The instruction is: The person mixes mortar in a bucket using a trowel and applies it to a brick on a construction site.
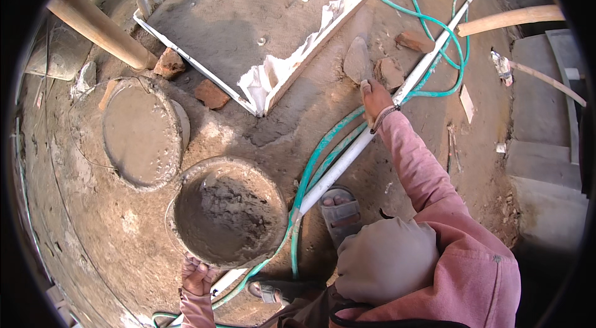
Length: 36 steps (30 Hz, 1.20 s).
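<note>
My left hand (196, 275), in a pink sleeve, grips the near rim of a bucket (230, 210) coated inside with wet grey mortar. A second round container (139, 135), filled nearly to its brim with grey slurry, stands behind it to the left. My right hand (377, 101) is closed on what looks like a trowel, its grey blade (357, 58) pointing up over the muddy ground, beside broken brick pieces (390, 73) and a long white pipe (338, 170).
A square white-edged frame (320, 42) holds grey material at top. Green hoses (447, 89) loop along the pipe. Wooden poles (105, 30) (509, 17), brick chunks (211, 93) and grey slabs (537, 111) lie around. Sandalled feet (340, 213) and a grey cloth-covered rounded shape (385, 260) are below.
</note>
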### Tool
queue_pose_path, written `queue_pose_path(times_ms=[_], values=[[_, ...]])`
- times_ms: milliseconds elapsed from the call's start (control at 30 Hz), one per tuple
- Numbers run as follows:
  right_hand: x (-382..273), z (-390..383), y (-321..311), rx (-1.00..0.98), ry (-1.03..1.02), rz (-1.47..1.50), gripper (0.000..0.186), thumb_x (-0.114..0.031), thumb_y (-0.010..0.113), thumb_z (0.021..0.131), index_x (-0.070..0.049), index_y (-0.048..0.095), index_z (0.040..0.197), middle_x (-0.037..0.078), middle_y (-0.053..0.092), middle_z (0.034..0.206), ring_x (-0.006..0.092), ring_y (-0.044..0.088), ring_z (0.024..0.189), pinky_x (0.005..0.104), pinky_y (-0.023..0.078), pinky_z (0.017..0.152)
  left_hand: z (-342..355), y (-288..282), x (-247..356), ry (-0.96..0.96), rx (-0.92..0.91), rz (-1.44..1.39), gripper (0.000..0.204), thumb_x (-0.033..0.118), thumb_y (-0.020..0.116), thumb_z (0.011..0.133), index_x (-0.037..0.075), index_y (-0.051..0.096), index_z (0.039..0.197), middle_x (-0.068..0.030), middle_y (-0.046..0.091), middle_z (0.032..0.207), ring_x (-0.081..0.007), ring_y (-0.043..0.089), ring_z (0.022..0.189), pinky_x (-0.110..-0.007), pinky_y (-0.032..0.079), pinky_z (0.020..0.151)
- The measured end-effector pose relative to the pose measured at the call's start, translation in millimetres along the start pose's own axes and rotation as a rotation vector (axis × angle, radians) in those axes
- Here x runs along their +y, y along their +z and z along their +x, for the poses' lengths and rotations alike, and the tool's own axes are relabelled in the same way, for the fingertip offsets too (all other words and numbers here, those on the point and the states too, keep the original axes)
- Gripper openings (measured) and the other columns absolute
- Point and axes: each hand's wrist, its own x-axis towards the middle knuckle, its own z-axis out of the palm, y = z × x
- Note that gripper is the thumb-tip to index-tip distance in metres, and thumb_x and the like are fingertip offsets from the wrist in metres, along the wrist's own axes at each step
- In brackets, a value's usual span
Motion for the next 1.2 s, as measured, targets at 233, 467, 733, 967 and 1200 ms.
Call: queue_pose_path(times_ms=[233, 467, 733, 967, 1200], values=[[3, 86, -24, -0.310, -0.435, -0.753, 0.025, -0.019, 0.047, 0.087, 0.000, 0.063, 0.092, 0.024, 0.062, 0.086, 0.0352, 0.064, 0.080, 0.0427, 0.051, 0.072, 1, -11, 0, -0.015, -0.048, -0.026, 0.046, -0.004, 0.061, 0.080, 0.003, 0.046, 0.122, -0.0127, 0.057, 0.119, -0.0256, 0.059, 0.106, -0.038, 0.056, 0.085], [26, 9, -44, -0.296, 0.046, -0.081, 0.042, -0.036, 0.046, 0.090, 0.002, 0.060, 0.098, 0.019, 0.063, 0.079, 0.0304, 0.063, 0.078, 0.0376, 0.049, 0.072, 1, -3, 2, -0.022, -0.027, -0.008, 0.045, -0.004, 0.060, 0.080, 0.003, 0.045, 0.122, -0.0135, 0.058, 0.117, -0.0255, 0.062, 0.099, -0.036, 0.060, 0.078], [54, 56, -58, 0.163, 0.142, -0.257, 0.069, -0.048, 0.073, 0.070, -0.002, 0.052, 0.118, 0.027, 0.060, 0.104, 0.0392, 0.058, 0.101, 0.0444, 0.045, 0.089, 1, 5, 5, -0.028, -0.064, -0.009, 0.043, -0.007, 0.058, 0.080, 0.005, 0.047, 0.120, -0.0106, 0.058, 0.116, -0.0241, 0.061, 0.102, -0.038, 0.057, 0.085], [95, 104, -21, 0.175, 0.152, -0.266, 0.077, -0.050, 0.077, 0.061, -0.004, 0.054, 0.117, 0.026, 0.050, 0.119, 0.0398, 0.051, 0.113, 0.0417, 0.044, 0.094, 1, -10, 1, -0.012, -0.097, -0.021, 0.047, -0.004, 0.060, 0.080, 0.002, 0.044, 0.124, -0.0158, 0.053, 0.124, -0.0277, 0.055, 0.112, -0.042, 0.052, 0.092], [121, 83, -45, 0.429, 0.003, 0.411, 0.042, -0.029, 0.076, 0.062, -0.001, 0.058, 0.088, 0.014, 0.059, 0.092, 0.0262, 0.059, 0.083, 0.0356, 0.048, 0.075, 3, -8, 4, -0.055, -0.069, -0.009, 0.052, -0.007, 0.060, 0.078, 0.005, 0.042, 0.125, -0.0135, 0.054, 0.123, -0.0272, 0.055, 0.112, -0.043, 0.052, 0.093]])
